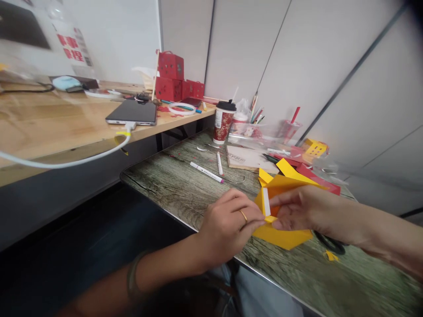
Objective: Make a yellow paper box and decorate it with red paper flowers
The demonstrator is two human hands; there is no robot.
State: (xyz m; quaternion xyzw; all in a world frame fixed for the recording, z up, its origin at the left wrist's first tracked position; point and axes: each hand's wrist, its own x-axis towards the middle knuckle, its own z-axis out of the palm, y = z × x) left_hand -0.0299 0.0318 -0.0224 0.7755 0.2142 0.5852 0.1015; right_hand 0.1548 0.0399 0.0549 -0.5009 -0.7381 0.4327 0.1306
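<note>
A yellow folded paper piece (284,235) with a white strip on one flap is held just above the grey wood-grain table (178,189). My left hand (228,226), with a ring on one finger, is closed and pinches the paper's left edge. My right hand (302,211) is closed on the paper from the right, its fingers wrapped over a flap. Both hands meet at the white strip (266,201).
Two white markers (206,172) lie on the table beyond my hands. A red paper cup with a black lid (224,122), a notepad (247,159), red and yellow paper pieces and a clear pen tray stand further back. Black scissors (332,244) lie under my right wrist. A tablet (132,112) and red boxes (172,77) sit on the wooden desk to the left.
</note>
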